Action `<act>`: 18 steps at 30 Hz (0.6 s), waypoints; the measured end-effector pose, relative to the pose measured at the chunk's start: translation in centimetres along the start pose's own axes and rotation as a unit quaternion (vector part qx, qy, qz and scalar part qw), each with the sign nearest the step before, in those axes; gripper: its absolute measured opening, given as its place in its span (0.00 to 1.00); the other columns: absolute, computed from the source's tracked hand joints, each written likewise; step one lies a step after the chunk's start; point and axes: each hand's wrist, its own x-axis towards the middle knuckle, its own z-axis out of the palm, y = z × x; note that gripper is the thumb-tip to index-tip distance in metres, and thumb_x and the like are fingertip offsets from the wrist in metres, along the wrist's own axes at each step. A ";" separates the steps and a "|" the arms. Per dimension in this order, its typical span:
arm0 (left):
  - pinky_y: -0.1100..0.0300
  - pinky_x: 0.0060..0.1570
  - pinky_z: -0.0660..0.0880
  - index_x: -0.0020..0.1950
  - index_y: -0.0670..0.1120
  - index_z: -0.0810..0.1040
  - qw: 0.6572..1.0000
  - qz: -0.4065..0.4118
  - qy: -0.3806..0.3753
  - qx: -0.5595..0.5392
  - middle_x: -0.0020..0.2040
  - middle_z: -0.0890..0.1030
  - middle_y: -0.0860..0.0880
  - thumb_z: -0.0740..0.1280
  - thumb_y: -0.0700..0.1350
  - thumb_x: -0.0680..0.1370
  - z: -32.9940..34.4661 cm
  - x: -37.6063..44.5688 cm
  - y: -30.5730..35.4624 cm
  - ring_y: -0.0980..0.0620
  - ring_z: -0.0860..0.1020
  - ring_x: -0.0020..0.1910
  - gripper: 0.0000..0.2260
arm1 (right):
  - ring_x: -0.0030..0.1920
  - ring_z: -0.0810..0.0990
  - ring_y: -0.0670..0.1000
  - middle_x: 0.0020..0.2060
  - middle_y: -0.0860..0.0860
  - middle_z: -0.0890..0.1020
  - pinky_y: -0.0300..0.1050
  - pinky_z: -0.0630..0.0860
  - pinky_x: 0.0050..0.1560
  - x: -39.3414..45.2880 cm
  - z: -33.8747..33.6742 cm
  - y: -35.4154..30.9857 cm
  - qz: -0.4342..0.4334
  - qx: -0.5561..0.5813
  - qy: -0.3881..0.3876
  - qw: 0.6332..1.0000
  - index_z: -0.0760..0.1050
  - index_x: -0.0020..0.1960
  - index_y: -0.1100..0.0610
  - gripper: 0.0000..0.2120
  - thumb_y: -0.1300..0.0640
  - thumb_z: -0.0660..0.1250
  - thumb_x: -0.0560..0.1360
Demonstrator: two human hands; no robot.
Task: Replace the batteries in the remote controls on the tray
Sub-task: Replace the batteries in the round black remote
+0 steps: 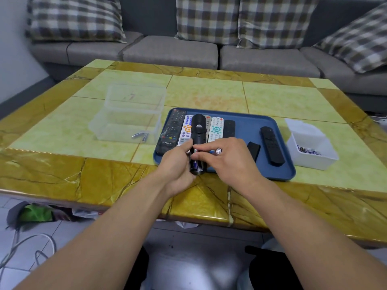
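1. Nearest the camera, two bare forearms reach over the marbled table (62, 170); dark trousers show below, and the floor clutter under the table's edge is too shadowed to identify.
2. At the tray's near-left corner, the left hand (178, 166) grips a black remote (198, 130) turned back-side up, its battery bay open with one purple battery (195, 164) seated; the fingers hide the remote's near end.
3. Just beside it, the right hand (228, 155) pinches a second battery (218, 151) with only its metal end showing, while thumb and forefinger meet at the bay.
4. On the blue tray (272, 122) lie a loose black cover (253, 150), another black remote (272, 146) to the right, and a row of remotes (216, 130) partly covered by the held one.
5. Right of the tray, a white box (310, 151) holds small batteries, blurred.
6. Farther left, a clear container (129, 114) holds a few grey batteries (140, 136).
7. Beyond, a grey sofa (171, 51) carries plaid cushions, cut off at the top.
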 end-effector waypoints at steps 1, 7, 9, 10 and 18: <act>0.48 0.56 0.81 0.69 0.34 0.73 1.000 0.001 0.007 -0.004 0.61 0.82 0.34 0.52 0.47 0.87 0.0 0.0 0.0 0.39 0.82 0.61 0.21 | 0.44 0.82 0.44 0.44 0.42 0.87 0.51 0.80 0.46 -0.1 0.1 -0.1 0.005 0.011 0.017 1.000 0.86 0.50 0.42 0.09 0.42 0.75 0.70; 0.62 0.30 0.79 0.66 0.32 0.75 0.997 0.027 0.058 -0.048 0.59 0.81 0.36 0.55 0.45 0.87 0.1 0.0 0.1 0.46 0.85 0.41 0.18 | 0.47 0.82 0.49 0.38 0.41 0.82 0.49 0.77 0.41 -1.4 0.9 -0.9 -0.082 -0.139 0.032 0.986 0.83 0.56 0.39 0.11 0.40 0.67 0.77; 0.63 0.28 0.78 0.64 0.33 0.76 0.996 0.038 0.074 -0.040 0.58 0.81 0.35 0.55 0.44 0.87 -0.1 -0.2 0.2 0.46 0.84 0.41 0.17 | 0.48 0.82 0.52 0.45 0.45 0.83 0.50 0.78 0.41 -1.8 1.6 -1.5 -0.111 -0.239 -0.004 0.965 0.80 0.61 0.38 0.14 0.39 0.61 0.80; 0.63 0.27 0.78 0.65 0.33 0.76 0.995 0.041 0.079 -0.038 0.59 0.81 0.35 0.55 0.44 0.87 -0.2 -0.2 0.2 0.45 0.83 0.43 0.17 | 0.50 0.82 0.52 0.48 0.46 0.83 0.51 0.78 0.42 -1.9 1.8 -1.8 -0.109 -0.275 -0.022 0.955 0.77 0.63 0.37 0.16 0.38 0.57 0.81; 0.43 0.60 0.79 0.69 0.36 0.72 0.991 0.078 0.113 -0.002 0.54 0.83 0.36 0.57 0.43 0.86 -1.2 0.7 0.5 0.38 0.82 0.51 0.15 | 0.38 0.77 0.45 0.41 0.42 0.81 0.40 0.71 0.36 -1.4 -1.1 -1.6 0.172 0.146 -0.041 0.973 0.83 0.48 0.49 0.08 0.45 0.72 0.75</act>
